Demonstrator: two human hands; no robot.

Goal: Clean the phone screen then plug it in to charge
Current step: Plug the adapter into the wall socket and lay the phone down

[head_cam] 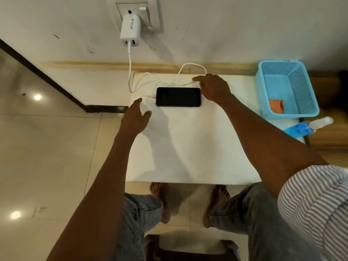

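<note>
Head view: phone plugged in on the desk, both hands hovering beside it.

Lying flat at 12 o'clock on the white desk (188, 147), the black phone (178, 97) has its screen dark and the white charging cable (130, 68) plugged into its 9 o'clock end, running up to the wall charger (130, 30). Left hand (136, 117) at 9 o'clock, grip spread and empty. Right hand (214, 89) at 3 o'clock, fingers loose over the cable, grasping nothing. Blue basket (288, 110) holds an orange cloth (276, 106); a spray bottle (318, 123) lies just beside it.

Only one view for me, the head cam, looking steeply down. The table (188, 147) is close below, the wall socket (139, 15) at 12 o'clock.
</note>
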